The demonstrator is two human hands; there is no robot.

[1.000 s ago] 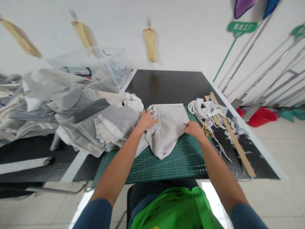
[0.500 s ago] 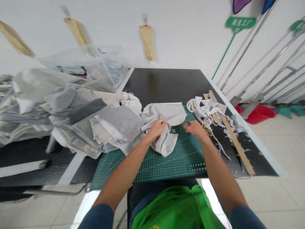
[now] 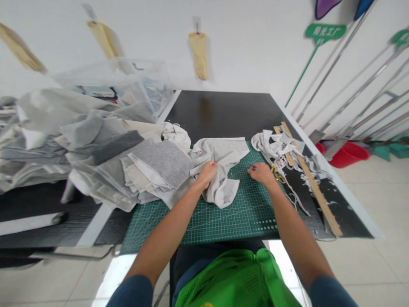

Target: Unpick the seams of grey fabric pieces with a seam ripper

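A crumpled light-grey cloth (image 3: 227, 149) lies over the green cutting mat (image 3: 211, 228). My left hand (image 3: 207, 172) is closed on its bunched middle, and one loose part hangs toward me. To the right of the cloth, my right hand (image 3: 259, 172) stays low over the mat, its fingers closed round a small dark metal tool (image 3: 253, 168). Only the tool's tip shows, so I cannot tell its exact kind. A gap of bare mat separates this hand from the cloth. Gold-handled scissors (image 3: 277, 174) rest just right of my right hand.
Stacked grey fabric pieces (image 3: 162, 164) and a large cloth heap (image 3: 79, 132) cover the left side. Behind them stands a clear plastic bin (image 3: 150, 89). Cloth scraps (image 3: 271, 143) and a wooden ruler (image 3: 315, 187) lie at right. A red bucket (image 3: 349, 153) stands on the floor.
My left hand has shifted a little left and toward me, drawing the cloth with it. The cloth's right part has folded away from my right hand, which has hardly moved.
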